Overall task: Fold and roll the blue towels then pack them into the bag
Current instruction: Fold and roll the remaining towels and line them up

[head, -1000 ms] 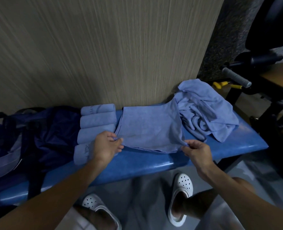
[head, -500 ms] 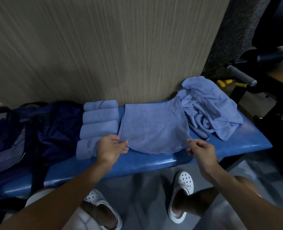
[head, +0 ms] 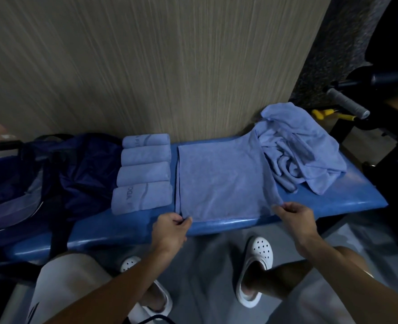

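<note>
A folded blue towel (head: 221, 178) lies flat on the blue padded bench (head: 347, 197). My left hand (head: 171, 230) pinches its near left corner and my right hand (head: 294, 218) pinches its near right corner, both at the bench's front edge. Several rolled blue towels (head: 144, 174) lie side by side to the left of it. Further left sits the dark navy bag (head: 53, 174), slumped on the bench. A heap of unfolded blue towels (head: 303, 150) rests at the right, touching the flat towel's far right corner.
A wood-grain wall panel (head: 170, 66) rises directly behind the bench. Black gym equipment with a grey grip handle (head: 347, 102) stands at the right. My feet in white clogs (head: 256, 260) are on the grey floor below the bench's front edge.
Both hands have drawn the towel's near edge toward the bench front, and the towel now lies flatter and squarer. The left hand has moved off the nearest rolled towel.
</note>
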